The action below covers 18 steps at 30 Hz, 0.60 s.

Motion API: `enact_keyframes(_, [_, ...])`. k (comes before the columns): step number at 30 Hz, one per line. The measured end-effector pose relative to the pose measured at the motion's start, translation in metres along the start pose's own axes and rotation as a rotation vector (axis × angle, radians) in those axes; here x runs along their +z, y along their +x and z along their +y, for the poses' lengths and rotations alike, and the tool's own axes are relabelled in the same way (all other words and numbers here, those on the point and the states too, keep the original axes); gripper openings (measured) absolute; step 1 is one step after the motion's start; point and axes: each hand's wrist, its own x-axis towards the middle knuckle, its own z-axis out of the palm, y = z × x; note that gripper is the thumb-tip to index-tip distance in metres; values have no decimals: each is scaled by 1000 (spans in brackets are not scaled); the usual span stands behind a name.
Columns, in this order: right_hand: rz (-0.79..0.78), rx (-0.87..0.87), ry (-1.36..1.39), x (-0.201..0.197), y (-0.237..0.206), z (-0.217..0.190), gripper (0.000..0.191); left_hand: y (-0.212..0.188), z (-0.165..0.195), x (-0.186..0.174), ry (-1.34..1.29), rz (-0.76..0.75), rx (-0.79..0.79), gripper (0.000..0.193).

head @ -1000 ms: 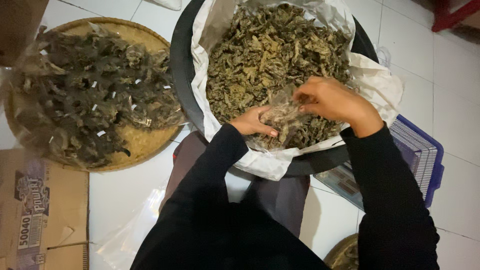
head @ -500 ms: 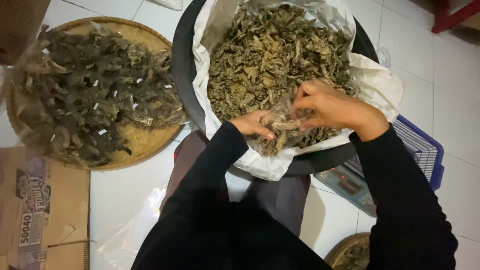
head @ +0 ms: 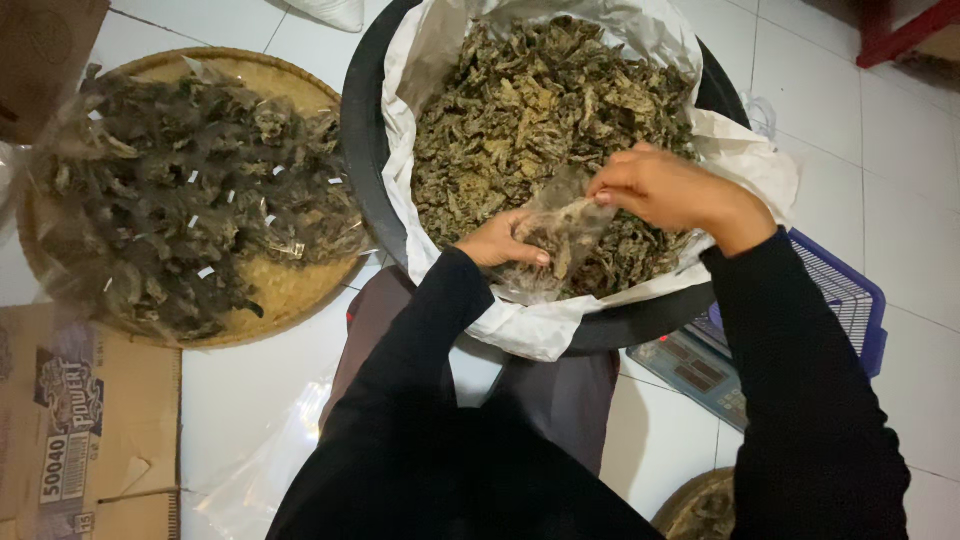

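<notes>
A black basin (head: 362,150) lined with white paper (head: 520,325) holds a heap of dried, dark olive chips (head: 540,110). Over its near edge, my left hand (head: 500,242) cups the bottom of a small clear plastic bag (head: 562,232) partly filled with the chips. My right hand (head: 672,190) pinches the bag's top edge from the right. Both sleeves are black.
A round woven tray (head: 275,290) at the left carries several filled clear bags. A cardboard box (head: 85,420) lies at the lower left. A digital scale (head: 700,370) and a blue plastic basket (head: 845,300) sit to the right on white floor tiles.
The right hand has lifted from the chip pile and now pinches the bag's top; the bag stands more upright between both hands.
</notes>
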Motion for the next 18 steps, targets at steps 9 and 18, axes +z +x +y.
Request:
enact_keyframes(9, [-216, -18, 120, 20, 32, 19, 24, 3, 3, 1, 188, -33, -50, 85])
enact_keyframes(18, [-15, -8, 264, 7, 36, 13, 23, 12, -8, -10, 33, -15, -56, 73])
